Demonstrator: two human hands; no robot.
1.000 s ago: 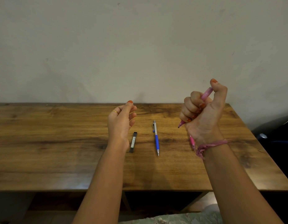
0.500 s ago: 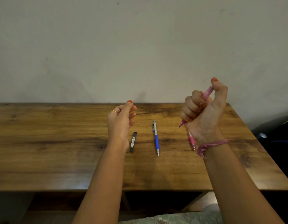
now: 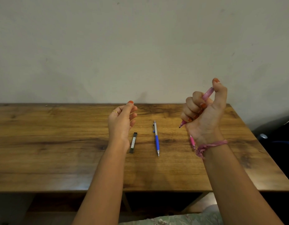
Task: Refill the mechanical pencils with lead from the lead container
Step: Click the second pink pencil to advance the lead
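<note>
Two bare hands are raised above a wooden table (image 3: 59, 151), seen from the person's own head. On the right hand (image 3: 203, 117), four fingers curl tightly around a pink mechanical pencil (image 3: 207, 95), while the thumb reaches up and presses on the pencil's top end; the pencil slants through the fist, with its dark tip poking out below the little finger toward the left. A pink thread bracelet (image 3: 210, 146) circles the right wrist. A second pink pencil (image 3: 192, 141) lies on the table behind that wrist, mostly hidden, so only a short stretch shows. The left hand (image 3: 120, 122) is held upright with its fingers loosely curled toward the thumb; whether anything is pinched between them cannot be told. A thin gold ring (image 3: 114, 111) sits on one left finger. On the table just beside the left wrist lies the lead container (image 3: 134, 142), a slim black case with a pale label. To its right, apart from it, a blue and silver mechanical pencil (image 3: 156, 138) lies with its tip toward the person. A plain pale wall (image 3: 140, 46) rises behind the table.
</note>
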